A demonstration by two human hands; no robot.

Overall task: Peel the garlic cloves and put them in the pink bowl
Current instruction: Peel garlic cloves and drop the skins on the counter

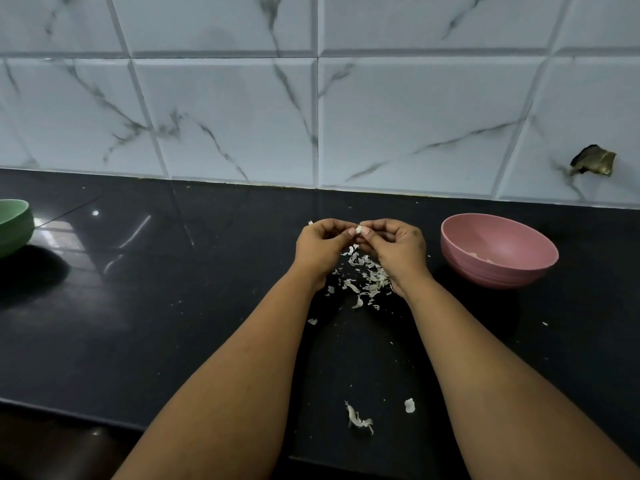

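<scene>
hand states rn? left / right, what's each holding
Left hand: closed, grip pinching the garlic clove at its fingertips.
Right hand: closed, grip pinching the same clove from the other side, over the pile of peels.

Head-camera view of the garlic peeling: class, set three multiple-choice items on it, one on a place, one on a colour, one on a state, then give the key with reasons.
1. Where does the pink bowl stand?
A. To the right of the hands
B. At the far left edge
C. Between the forearms

2. What colour is the bowl at the far left?
A. Blue
B. Green
C. Yellow

3. What are the left hand and the right hand doing?
A. Lying flat on the counter
B. Lifting the pink bowl
C. Pinching a garlic clove together

Key:
1 A, since it sits on the dark counter just right of the right hand.
2 B, since its rim and wall show green at the frame's left edge.
3 C, since the fingertips of both meet on the small pale clove above the heap of peels.
</scene>
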